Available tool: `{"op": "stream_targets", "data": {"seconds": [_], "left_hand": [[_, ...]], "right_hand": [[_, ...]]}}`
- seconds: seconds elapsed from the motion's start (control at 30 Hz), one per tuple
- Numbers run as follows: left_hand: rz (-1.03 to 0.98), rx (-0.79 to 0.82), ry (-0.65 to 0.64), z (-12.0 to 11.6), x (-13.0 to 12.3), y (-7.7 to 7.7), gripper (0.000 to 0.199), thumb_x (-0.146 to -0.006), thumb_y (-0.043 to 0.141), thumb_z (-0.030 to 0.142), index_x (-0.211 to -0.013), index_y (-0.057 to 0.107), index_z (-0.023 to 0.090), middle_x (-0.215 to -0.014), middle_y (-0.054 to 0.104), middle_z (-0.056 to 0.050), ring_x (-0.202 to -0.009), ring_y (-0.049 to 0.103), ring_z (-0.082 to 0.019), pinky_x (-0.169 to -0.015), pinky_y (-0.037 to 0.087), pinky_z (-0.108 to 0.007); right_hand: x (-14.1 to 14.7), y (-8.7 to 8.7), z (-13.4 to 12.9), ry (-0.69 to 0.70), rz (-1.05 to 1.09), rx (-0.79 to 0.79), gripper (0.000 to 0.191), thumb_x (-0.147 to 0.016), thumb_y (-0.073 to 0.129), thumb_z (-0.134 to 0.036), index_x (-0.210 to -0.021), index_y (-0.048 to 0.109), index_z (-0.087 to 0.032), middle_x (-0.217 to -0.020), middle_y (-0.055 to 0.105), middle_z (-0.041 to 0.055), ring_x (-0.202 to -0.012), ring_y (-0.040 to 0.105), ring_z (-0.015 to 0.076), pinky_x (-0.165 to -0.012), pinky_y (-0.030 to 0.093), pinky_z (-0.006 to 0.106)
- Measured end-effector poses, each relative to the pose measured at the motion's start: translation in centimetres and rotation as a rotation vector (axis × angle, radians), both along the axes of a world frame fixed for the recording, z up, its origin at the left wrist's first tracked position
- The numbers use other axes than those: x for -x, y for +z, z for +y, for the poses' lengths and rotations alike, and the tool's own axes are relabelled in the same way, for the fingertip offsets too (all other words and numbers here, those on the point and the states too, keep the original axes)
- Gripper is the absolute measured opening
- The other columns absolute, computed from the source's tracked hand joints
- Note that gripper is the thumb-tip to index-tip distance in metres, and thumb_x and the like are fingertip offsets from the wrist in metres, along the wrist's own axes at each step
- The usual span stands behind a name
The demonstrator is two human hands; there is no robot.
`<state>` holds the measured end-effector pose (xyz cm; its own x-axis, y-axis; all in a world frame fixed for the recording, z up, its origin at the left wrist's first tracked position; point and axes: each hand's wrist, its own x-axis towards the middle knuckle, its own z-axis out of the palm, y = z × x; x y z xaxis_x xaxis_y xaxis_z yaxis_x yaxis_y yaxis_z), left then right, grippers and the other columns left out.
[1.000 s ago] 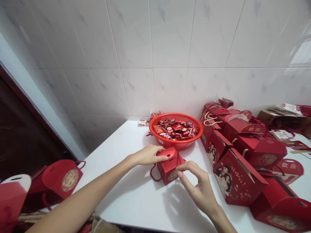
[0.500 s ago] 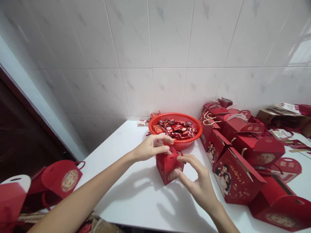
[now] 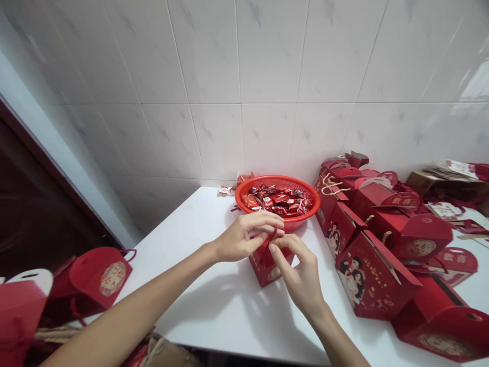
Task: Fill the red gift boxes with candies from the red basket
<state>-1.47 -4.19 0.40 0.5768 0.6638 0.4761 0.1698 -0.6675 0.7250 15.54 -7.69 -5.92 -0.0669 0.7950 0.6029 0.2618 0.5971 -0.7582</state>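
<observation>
Moved: hands drawn closer together over the box | near: right hand (image 3: 301, 267) grip pinching red cord (image 3: 272, 236) | left hand (image 3: 242, 237) grip at cord, hold unclear | small red box (image 3: 263, 272) upright on table (image 3: 214, 321), beneath both hands | far: red basket (image 3: 300, 220) holding wrapped sweets (image 3: 280, 198)

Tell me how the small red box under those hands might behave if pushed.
The small red box would probably slide rather than roll, given its flat faces and the smooth-looking white table. Its folded-card look suggests stiffish walls that may dent.
</observation>
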Motion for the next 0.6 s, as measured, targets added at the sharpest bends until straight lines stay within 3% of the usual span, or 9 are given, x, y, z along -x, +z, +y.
{"op": "stream_targets", "data": {"seconds": [0.33,0.43,0.6], "left_hand": [[-0.013,-0.132,-0.007,-0.1,0.0,0.1,0.034,-0.088,0.049,0.005,-0.112,0.069,0.018,-0.124,0.066,-0.012,-0.125,0.059,-0.025,-0.095,0.059,-0.04],[-0.021,-0.15,0.01,-0.1,-0.1,0.1,0.032,-0.088,0.052,0.006,-0.111,0.069,0.018,-0.122,0.066,-0.012,-0.124,0.059,-0.026,-0.097,0.058,-0.042],[-0.046,-0.06,0.036,0.1,0.0,-0.2,0.023,-0.088,0.064,0.018,-0.11,0.069,0.018,-0.125,0.063,-0.012,-0.111,0.065,-0.023,-0.096,0.057,-0.04]], "right_hand": [[0.4,0.4,1.0,-0.095,0.037,0.027,0.013,-0.089,0.067,-0.033,-0.083,0.068,-0.021,-0.082,0.07,0.0039,-0.075,0.063,0.0199,-0.071,0.049,0.032],[0.4,0.7,1.2,-0.064,0.068,0.029,0.015,-0.089,0.065,-0.031,-0.079,0.068,-0.02,-0.081,0.069,0.0037,-0.074,0.063,0.0188,-0.07,0.049,0.03],[-0.1,1.9,0.4,-0.055,0.215,0.038,0.011,-0.09,0.065,-0.029,-0.084,0.069,-0.02,-0.083,0.07,0.0024,-0.074,0.064,0.017,-0.068,0.052,0.027]]}}
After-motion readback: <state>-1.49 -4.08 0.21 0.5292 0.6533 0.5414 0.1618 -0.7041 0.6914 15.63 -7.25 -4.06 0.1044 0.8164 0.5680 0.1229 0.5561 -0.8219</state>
